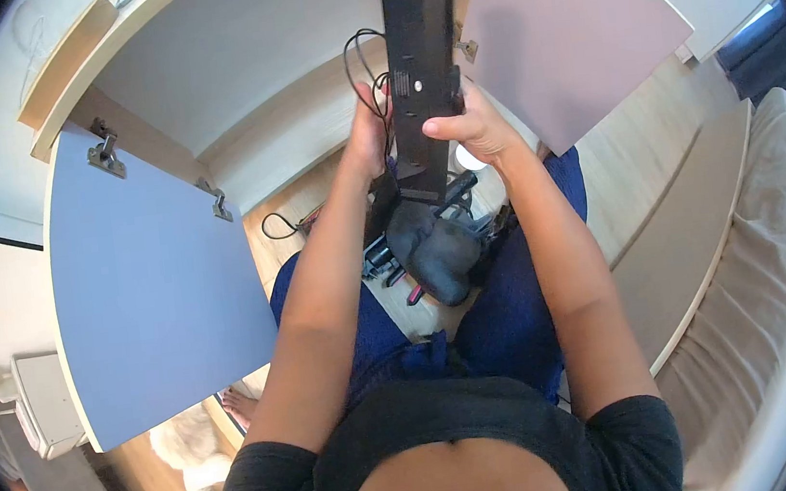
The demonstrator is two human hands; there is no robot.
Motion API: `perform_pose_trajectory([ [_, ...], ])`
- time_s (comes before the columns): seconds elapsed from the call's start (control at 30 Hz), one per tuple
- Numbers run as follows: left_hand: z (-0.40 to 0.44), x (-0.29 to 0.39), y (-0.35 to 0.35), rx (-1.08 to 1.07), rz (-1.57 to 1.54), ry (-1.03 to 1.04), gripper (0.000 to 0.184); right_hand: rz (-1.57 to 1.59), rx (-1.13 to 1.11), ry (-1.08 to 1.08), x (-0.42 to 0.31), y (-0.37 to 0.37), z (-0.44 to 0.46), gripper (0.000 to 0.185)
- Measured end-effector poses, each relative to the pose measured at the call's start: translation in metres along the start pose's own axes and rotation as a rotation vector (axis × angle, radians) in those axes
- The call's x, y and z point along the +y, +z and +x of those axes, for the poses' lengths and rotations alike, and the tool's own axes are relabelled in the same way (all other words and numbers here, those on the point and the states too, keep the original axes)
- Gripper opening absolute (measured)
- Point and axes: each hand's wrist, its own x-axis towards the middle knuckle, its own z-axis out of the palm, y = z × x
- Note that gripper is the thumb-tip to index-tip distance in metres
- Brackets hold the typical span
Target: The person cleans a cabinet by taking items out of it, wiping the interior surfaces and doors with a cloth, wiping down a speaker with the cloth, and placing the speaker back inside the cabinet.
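A long black keyboard (411, 45) stands on end in front of me, with what looks like its underside facing me. My right hand (481, 127) is closed on its right edge, the thumb lying across the underside. My left hand (366, 137) is at its left edge, beside a looped black cable (362, 55); its fingers are partly hidden behind the keyboard. Just below the keyboard's lower end lies a dark grey, rounded, soft-looking thing (438, 255) between my legs. Several small items, one of them pink and black (415, 295), lie around it.
An open cabinet (217, 62) is ahead, with a blue-looking door (150, 283) swung out on the left and a pinkish door (572, 31) on the right. A bed (754, 263) runs along the right. White fluffy things (196, 472) lie on the floor at lower left.
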Motion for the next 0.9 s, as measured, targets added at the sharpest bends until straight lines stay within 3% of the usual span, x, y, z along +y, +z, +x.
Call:
perform_pose_trajectory([
  [0.03,-0.009,-0.004,0.001,0.002,0.0,0.002,0.072,0.0,-0.003,0.0,0.0,0.0,-0.001,0.077],
  [0.2,-0.018,-0.058,-0.035,-0.043,0.017,-0.382,0.059,0.177,-0.07,-0.045,-0.005,-0.003,0.0,0.067],
  [0.33,-0.033,-0.072,-0.064,-0.039,0.077,-0.404,0.06,0.154,-0.018,-0.065,-0.009,-0.008,-0.003,0.068],
  [0.4,-0.031,-0.057,-0.097,-0.572,0.391,-0.401,0.03,0.153,-0.01,-0.099,-0.012,-0.011,-0.006,0.069],
  [0.5,-0.04,-0.026,-0.113,-0.39,0.462,-0.482,0.021,0.153,0.02,-0.127,-0.018,-0.016,-0.012,0.07],
  [0.53,-0.048,-0.015,-0.112,-0.247,0.407,-0.423,0.015,0.14,0.055,-0.127,-0.022,-0.017,-0.016,0.074],
  [0.57,-0.049,-0.011,-0.119,-0.242,0.407,-0.425,0.015,0.144,0.054,-0.124,-0.022,-0.02,-0.018,0.074],
  [0.63,-0.042,-0.002,-0.134,-0.127,0.281,-0.164,0.017,0.122,0.061,-0.101,-0.023,-0.027,-0.02,0.079],
  [0.83,-0.034,0.033,-0.106,0.049,0.006,0.067,0.027,0.064,0.027,-0.022,-0.019,-0.031,-0.025,0.078],
  [0.9,-0.03,0.039,-0.091,0.151,-0.053,0.073,0.022,0.065,-0.013,-0.018,-0.018,-0.027,-0.024,0.078],
])
